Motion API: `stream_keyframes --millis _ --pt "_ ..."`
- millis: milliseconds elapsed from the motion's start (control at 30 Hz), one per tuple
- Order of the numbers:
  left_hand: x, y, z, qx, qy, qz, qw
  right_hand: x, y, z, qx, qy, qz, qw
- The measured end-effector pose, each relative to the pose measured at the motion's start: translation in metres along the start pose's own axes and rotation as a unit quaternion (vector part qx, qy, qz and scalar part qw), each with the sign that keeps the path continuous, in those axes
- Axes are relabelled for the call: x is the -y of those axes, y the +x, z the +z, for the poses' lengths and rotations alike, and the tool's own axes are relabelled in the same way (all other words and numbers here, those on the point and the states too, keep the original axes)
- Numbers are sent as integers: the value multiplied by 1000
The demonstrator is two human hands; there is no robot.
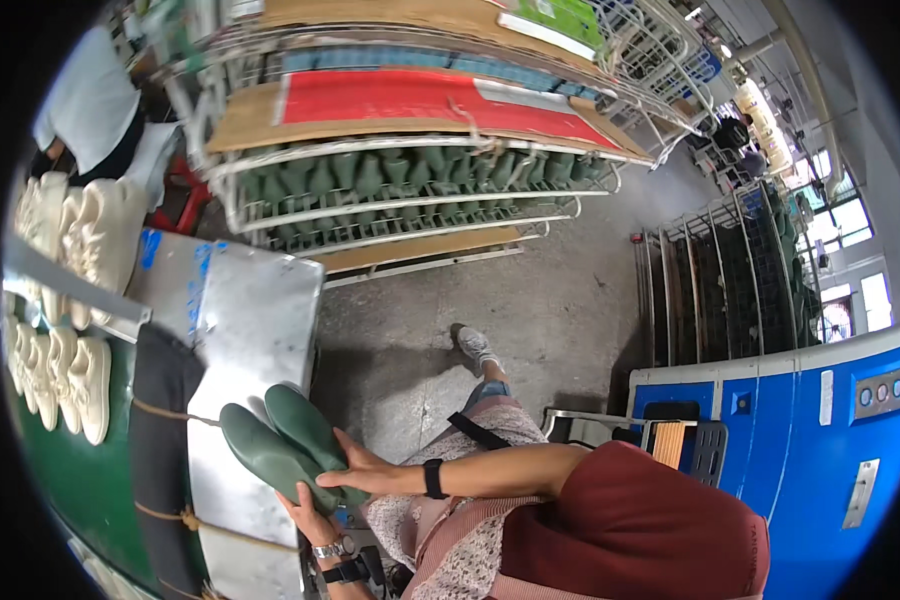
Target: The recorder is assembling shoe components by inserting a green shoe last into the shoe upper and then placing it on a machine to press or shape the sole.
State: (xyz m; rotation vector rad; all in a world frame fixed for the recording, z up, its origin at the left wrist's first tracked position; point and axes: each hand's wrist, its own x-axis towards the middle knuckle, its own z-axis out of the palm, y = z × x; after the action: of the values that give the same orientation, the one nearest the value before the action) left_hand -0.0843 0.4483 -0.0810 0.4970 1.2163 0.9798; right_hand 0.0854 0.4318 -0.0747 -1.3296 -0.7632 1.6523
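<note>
A pair of dark green shoe lasts is in my hands, their rounded toes pointing to the far left over the edge of a metal-topped table [250, 320]. My left hand [310, 515] closes round the heel end of the left shoe last [258, 440] from below; a watch and a black strap are on that wrist. On the other side, my right hand [362, 472] grips the heel end of the right shoe last [302, 420], its thumb reaching over toward the left one. The two lasts lie side by side, touching. Parts of both heels are hidden by my fingers.
Left of the table, white shoes [90, 385] stand on a green belt [110, 480], beside a black padded bar [160, 440] wound with rope. A rack [425, 145] holding many green lasts stands ahead. A blue machine [785, 430] is at right. Another person [90, 105] is far left.
</note>
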Motion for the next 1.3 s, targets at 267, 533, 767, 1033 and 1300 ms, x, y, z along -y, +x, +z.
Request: stream_keyframes --millis 267,533,767,1033,1300 --pt "166 10 300 249 230 -1 941 -27 -90 -362 -188 56 105 975" --pt "423 113 568 396 579 55 711 -168 -74 -686 -487 8 81 870" --pt "534 190 699 354 642 325 598 -99 -23 -863 -446 113 -110 881" --pt "442 39 596 349 697 146 609 -154 -66 -732 -328 -155 17 932" --pt "282 -191 326 -147 520 49 840 -28 -96 -574 36 -227 17 973"
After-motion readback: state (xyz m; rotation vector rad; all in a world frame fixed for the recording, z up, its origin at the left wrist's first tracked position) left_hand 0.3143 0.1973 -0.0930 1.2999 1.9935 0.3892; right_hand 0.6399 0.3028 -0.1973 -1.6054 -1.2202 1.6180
